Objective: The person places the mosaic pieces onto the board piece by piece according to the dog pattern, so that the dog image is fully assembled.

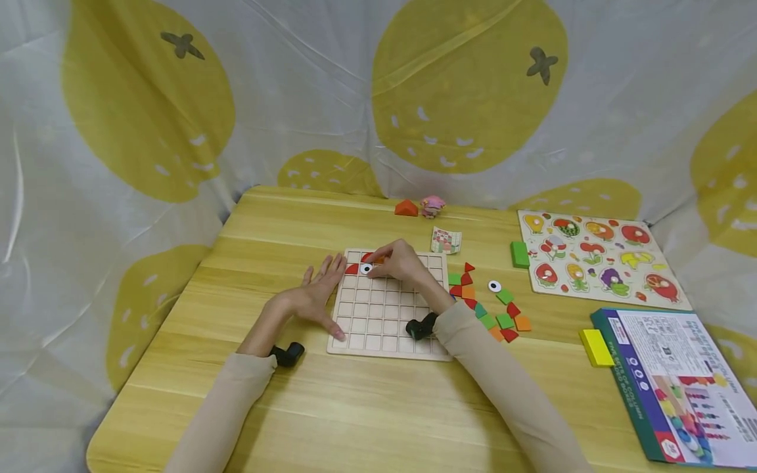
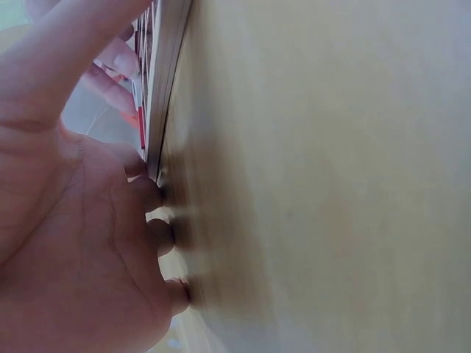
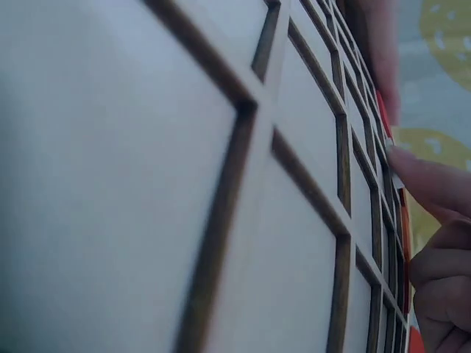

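Note:
A wooden grid board (image 1: 358, 324) lies on the table, with red quarter-round tiles (image 1: 351, 269) at its far left corner. Beside them is a white eye tile (image 1: 366, 269) with a black dot. My right hand (image 1: 403, 261) pinches at this eye tile, its curled thumb and index fingertips right at the edge. An orange tile (image 1: 379, 260) shows between those fingers. My left hand (image 1: 316, 297) is spread flat along the board's left side, fingertips on the table and thumb over the near left corner. In the left wrist view its palm (image 2: 81, 220) faces the board edge.
Right of the board lie loose coloured tiles (image 1: 505, 320) and another eye tile (image 1: 494, 286). A pattern card (image 1: 446, 240), a red wedge block (image 1: 406, 208) and a pink figurine (image 1: 432, 205) sit behind. Farther right are a fruit puzzle (image 1: 603, 256), green block (image 1: 520, 255), yellow block (image 1: 597, 348) and box (image 1: 680, 387).

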### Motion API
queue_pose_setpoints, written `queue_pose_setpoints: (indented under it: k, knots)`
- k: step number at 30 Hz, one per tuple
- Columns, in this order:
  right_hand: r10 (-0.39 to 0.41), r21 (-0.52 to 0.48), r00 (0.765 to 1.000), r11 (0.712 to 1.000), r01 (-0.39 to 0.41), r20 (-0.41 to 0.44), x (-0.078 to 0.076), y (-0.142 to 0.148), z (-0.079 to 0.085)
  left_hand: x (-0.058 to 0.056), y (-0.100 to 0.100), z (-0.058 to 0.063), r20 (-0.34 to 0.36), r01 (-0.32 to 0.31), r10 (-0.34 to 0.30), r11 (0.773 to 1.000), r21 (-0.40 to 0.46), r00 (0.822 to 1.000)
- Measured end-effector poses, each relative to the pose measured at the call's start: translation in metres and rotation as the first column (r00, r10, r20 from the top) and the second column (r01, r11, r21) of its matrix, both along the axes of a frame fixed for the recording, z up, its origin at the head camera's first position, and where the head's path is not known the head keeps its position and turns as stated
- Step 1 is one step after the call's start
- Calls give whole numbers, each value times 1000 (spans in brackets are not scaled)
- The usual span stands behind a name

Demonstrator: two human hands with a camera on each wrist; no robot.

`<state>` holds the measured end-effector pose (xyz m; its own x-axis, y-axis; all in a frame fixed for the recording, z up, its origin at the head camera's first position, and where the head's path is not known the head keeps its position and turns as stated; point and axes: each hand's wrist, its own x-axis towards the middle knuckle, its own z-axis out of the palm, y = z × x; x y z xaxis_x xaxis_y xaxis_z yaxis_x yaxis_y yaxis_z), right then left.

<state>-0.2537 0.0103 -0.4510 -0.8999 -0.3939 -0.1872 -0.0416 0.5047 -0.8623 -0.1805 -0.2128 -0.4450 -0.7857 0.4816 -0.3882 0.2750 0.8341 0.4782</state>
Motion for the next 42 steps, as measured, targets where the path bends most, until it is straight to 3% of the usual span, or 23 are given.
queue_pose_setpoints:
  k: [4,16,21,29,36,42]
  knots:
    - [30,12,999,999,-30,-11,-2,-2,-2,0,0,-1,-4,4,-4,1000,0,1000]
    - [25,15,1000,1000,-25,-11,-1,-4,1,0,-1,-1,-11,8,-8,1000,-11,1000]
    - [35,-6,999,999,-35,-20,4,12,11,1,1,2,-9,2,-2,1000,-23,1000]
    - [-25,72,998,997,29,-57,19,98,31,2,-1,0,-26,1,-1,1000,-22,1000]
    - [-71,170,997,983,73,-17,46,188,17,3,-1,2,-11,-7,6,1000,-23,1000]
    - [-163,225,986,962,156,15,67,235,7,2,2,2,-7,-9,9,1000,-16,1000]
